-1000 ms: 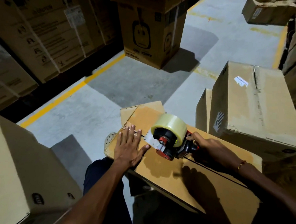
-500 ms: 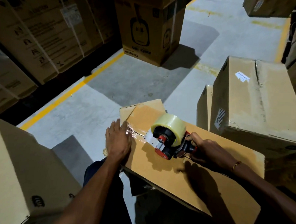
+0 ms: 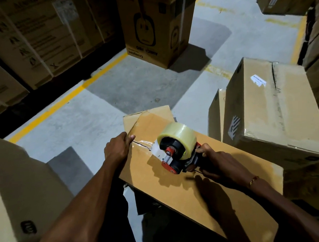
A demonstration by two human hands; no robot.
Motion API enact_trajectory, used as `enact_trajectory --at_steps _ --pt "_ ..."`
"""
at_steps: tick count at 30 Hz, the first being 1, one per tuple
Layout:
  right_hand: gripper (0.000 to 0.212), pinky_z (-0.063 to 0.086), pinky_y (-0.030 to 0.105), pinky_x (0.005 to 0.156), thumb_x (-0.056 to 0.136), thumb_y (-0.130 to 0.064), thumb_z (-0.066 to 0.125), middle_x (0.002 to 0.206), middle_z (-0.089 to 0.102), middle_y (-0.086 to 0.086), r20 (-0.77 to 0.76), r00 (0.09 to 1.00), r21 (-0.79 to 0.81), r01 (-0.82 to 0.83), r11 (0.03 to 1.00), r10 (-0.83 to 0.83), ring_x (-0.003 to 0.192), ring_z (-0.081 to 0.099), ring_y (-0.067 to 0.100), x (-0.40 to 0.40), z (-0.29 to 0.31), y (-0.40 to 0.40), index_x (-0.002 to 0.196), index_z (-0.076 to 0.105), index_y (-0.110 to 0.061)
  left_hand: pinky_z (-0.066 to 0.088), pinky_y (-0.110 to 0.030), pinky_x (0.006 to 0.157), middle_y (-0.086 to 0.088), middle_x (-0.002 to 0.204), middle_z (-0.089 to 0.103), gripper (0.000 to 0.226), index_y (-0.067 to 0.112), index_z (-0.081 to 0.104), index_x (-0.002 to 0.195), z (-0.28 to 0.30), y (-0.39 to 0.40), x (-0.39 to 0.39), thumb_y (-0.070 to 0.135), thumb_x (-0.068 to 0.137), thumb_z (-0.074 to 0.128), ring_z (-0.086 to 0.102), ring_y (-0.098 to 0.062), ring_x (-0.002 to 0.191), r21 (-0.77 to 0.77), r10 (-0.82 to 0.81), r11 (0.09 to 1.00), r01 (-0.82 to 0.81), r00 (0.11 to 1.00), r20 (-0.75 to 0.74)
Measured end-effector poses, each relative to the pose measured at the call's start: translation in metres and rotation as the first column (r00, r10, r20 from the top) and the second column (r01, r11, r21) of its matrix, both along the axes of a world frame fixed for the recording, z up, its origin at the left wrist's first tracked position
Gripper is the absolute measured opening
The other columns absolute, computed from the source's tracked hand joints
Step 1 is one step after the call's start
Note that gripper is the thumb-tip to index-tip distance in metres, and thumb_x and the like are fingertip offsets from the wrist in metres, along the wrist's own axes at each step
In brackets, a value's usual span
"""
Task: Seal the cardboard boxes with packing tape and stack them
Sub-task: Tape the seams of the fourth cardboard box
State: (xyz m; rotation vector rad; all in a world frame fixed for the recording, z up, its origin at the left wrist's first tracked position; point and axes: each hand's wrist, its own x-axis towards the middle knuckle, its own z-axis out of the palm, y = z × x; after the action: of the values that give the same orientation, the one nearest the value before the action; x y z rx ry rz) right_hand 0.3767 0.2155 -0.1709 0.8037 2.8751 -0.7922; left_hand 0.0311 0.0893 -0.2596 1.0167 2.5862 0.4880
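A long flat cardboard box lies in front of me with its top seam running from its far-left end toward me. A red and black tape dispenser with a roll of clear tape stands on the seam near that end. My right hand grips the dispenser's handle. My left hand curls over the box's left end edge, thumb pressing the tape end on top. A short strip of clear tape runs from my thumb to the dispenser.
A large closed box sits to the right, with a smaller one beside it. Another big box stands at my left. Printed cartons and stacked boxes stand beyond a yellow floor line.
My left hand slid from flat on the box top to the left end edge and now curls over it. The dispenser stayed near the same spot on the seam.
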Motion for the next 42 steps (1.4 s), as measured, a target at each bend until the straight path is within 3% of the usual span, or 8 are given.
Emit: enact_trajectory --at_steps 10,15,20,29,32,35,38,42 --pt "0.065 0.027 0.020 0.050 0.093 -0.022 0.071 0.080 0.063 0.000 -0.035 0.999 -0.015 -0.021 1.000 0.020 0.057 0.046 0.013 0.002 -0.002 0.002 0.127 0.019 -0.041 0.039 -0.042 0.074 -0.016 0.100 0.065 0.050 0.021 0.050 0.087 0.010 -0.002 0.006 0.057 0.105 0.021 0.055 -0.041 0.091 -0.030 -0.010 1.000 0.009 0.998 -0.057" --pt "0.071 0.026 0.016 0.052 0.093 -0.025 0.073 0.088 0.067 0.004 -0.022 0.999 -0.012 -0.024 1.000 0.023 0.063 0.049 0.015 0.002 -0.002 0.002 0.128 0.014 -0.041 0.043 -0.045 0.084 -0.007 0.118 0.063 0.071 0.027 0.046 0.116 0.010 -0.007 0.014 0.089 0.082 0.035 0.059 -0.036 0.104 -0.128 -0.059 0.990 0.056 0.998 -0.019" --pt "0.069 0.040 0.035 0.059 0.092 -0.025 0.072 0.094 0.068 0.004 -0.025 1.000 -0.008 -0.015 1.000 0.015 0.070 0.057 0.024 0.000 -0.005 0.000 0.129 0.017 -0.041 0.018 -0.053 0.120 -0.004 0.167 0.015 0.120 0.024 -0.004 0.161 0.002 -0.007 0.021 0.097 0.073 0.032 0.019 -0.027 0.151 -0.134 -0.139 0.984 0.121 0.981 -0.135" --pt "0.067 0.031 0.026 0.054 0.091 -0.024 0.074 0.105 0.068 -0.001 -0.051 0.999 -0.022 -0.012 1.000 0.011 0.068 0.052 0.019 0.001 -0.004 0.000 0.130 0.021 -0.040 0.042 -0.039 0.082 -0.014 0.118 0.070 0.033 0.022 0.047 0.131 0.012 0.001 0.013 0.036 0.109 0.027 0.062 -0.039 0.104 -0.069 -0.101 0.994 0.090 0.977 -0.186" --pt "0.065 0.037 0.034 0.059 0.091 -0.023 0.074 0.113 0.068 -0.003 -0.047 0.999 -0.034 -0.002 0.999 0.000 0.074 0.059 0.024 0.002 -0.005 -0.001 0.128 0.023 -0.039 0.026 -0.048 0.119 -0.016 0.162 0.030 0.051 0.021 0.022 0.158 0.004 -0.001 0.021 0.034 0.109 0.019 0.026 -0.036 0.149 -0.175 -0.151 0.979 0.105 0.950 -0.273" --pt "0.064 0.036 0.034 0.058 0.091 -0.024 0.074 0.096 0.062 -0.008 -0.026 1.000 -0.027 0.015 1.000 -0.015 0.067 0.053 0.018 0.000 -0.004 0.001 0.130 0.024 -0.038 -0.004 -0.049 0.125 -0.008 0.166 -0.023 0.062 0.022 -0.013 0.160 -0.004 -0.008 0.050 0.048 0.105 0.002 -0.020 -0.029 0.153 -0.233 -0.268 0.952 0.200 0.911 -0.314" --pt "0.062 0.037 0.032 0.057 0.092 -0.025 0.074 0.086 0.054 -0.018 -0.002 0.999 -0.028 0.033 0.999 -0.033 0.068 0.057 0.018 -0.001 -0.003 0.001 0.134 0.030 -0.034 -0.007 -0.050 0.125 -0.008 0.164 -0.028 0.072 0.023 -0.005 0.160 -0.003 -0.022 0.093 0.057 0.097 -0.011 -0.027 -0.028 0.150 -0.294 -0.423 0.889 0.350 0.874 -0.239" --pt "0.059 0.036 0.029 0.059 0.092 -0.025 0.074 0.093 0.048 -0.024 0.015 0.999 -0.019 0.028 0.999 -0.028 0.075 0.061 0.019 -0.001 0.002 0.000 0.137 0.036 -0.025 -0.007 -0.049 0.124 -0.004 0.170 0.001 0.064 0.032 0.012 0.161 -0.007 -0.031 0.115 0.051 0.102 -0.004 -0.023 -0.024 0.153 -0.292 -0.555 0.823 0.488 0.798 -0.233"
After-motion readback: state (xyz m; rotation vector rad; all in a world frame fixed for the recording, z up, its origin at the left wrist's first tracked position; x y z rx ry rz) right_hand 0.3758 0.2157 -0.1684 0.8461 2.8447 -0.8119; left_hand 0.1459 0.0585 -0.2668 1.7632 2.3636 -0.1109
